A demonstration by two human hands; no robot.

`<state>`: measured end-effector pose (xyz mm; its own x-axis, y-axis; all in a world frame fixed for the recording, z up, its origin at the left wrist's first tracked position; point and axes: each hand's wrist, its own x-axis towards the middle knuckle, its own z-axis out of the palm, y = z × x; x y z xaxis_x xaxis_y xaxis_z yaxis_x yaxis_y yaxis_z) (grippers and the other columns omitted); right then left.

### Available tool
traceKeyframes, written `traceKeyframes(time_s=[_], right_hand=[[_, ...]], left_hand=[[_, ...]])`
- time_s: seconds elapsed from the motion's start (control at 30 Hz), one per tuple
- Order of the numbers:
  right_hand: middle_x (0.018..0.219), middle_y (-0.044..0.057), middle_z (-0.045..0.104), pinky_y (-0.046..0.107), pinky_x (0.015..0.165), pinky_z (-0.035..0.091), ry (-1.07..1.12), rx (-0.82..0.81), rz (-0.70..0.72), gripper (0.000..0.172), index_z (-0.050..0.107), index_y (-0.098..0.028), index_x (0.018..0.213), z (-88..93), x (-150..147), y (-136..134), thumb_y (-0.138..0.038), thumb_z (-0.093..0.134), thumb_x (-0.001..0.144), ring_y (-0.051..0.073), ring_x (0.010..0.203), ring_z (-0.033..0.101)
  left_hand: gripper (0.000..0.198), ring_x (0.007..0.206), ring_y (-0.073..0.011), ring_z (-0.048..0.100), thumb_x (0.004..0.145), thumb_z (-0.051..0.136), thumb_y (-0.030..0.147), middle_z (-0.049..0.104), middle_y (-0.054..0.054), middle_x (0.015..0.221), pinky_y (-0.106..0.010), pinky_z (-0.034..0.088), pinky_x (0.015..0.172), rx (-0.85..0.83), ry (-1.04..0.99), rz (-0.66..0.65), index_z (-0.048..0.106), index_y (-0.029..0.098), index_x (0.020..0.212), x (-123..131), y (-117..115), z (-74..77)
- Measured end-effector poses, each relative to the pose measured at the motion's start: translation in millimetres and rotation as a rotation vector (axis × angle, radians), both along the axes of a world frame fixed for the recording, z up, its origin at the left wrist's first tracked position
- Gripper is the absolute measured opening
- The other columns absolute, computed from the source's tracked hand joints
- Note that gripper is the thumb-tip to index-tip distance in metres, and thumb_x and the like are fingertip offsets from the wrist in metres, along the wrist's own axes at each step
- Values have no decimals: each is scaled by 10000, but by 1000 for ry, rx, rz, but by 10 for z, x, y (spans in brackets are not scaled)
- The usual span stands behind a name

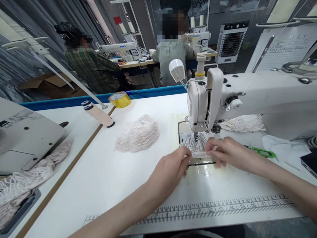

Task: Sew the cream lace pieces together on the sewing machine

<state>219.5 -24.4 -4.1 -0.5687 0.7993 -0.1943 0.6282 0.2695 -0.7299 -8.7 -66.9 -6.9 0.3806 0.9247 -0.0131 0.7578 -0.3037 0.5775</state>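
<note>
A piece of white lace (198, 146) lies under the needle area of a white sewing machine (203, 99). My left hand (173, 162) pinches the near left edge of the lace between thumb and fingers. On the other side, my right hand (224, 150) grips its near right edge with closed fingertips. The lace is spread between both hands, over the metal plate in the table. To the left rests a stack of pale lace pieces (138, 134). Another lace pile (244, 123) lies behind the needle, under the machine arm.
Green-handled thread snips (262, 152) and a white cloth (284, 147) lie at right. Yellow tape (120, 99) and a thread cone (99, 114) stand at back left. A printed ruler (198, 210) runs along the front edge. Two people sit at machines beyond.
</note>
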Motion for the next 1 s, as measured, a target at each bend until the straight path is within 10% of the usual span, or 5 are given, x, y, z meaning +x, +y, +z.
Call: traceKeyframes(time_s=[0.27,0.4,0.6,0.73,1.0], right_hand=[[777,9,667,240,544,372,-84,513,-22,226,700,-244,984,-130,-58,-21,-199,502,885,139,617,576],[641,25,630,240,457,287,-35,823,-168,326,740,-205,906,-236,-49,-14,-305,433,951,121,498,487],[530,27,595,253,439,246,-96,725,-255,543,690,-155,609,-277,-104,65,-438,384,957,96,414,358],[497,-1,559,239,438,235,-123,668,-221,447,742,-177,806,-256,-128,52,-403,386,954,97,402,345],[602,-12,669,233,493,325,-114,644,-172,263,722,-231,957,-264,-165,3,-319,475,934,119,447,525]], left_hand=[[323,735,-179,613,811,543,176,667,-46,952,-251,404,590,8,125,-134,584,214,1129,129,381,93],[168,531,-123,496,828,508,202,603,-2,639,-239,316,515,3,121,-168,675,189,829,171,613,44],[287,496,-83,320,794,559,321,378,42,540,-241,234,471,-202,-28,-234,467,166,570,92,771,80],[390,529,-85,313,870,448,379,336,30,602,-251,242,503,-267,-146,-228,351,171,555,44,706,111],[404,494,-81,270,811,601,387,262,59,519,-254,230,511,22,-131,-90,392,174,539,162,546,-132]])
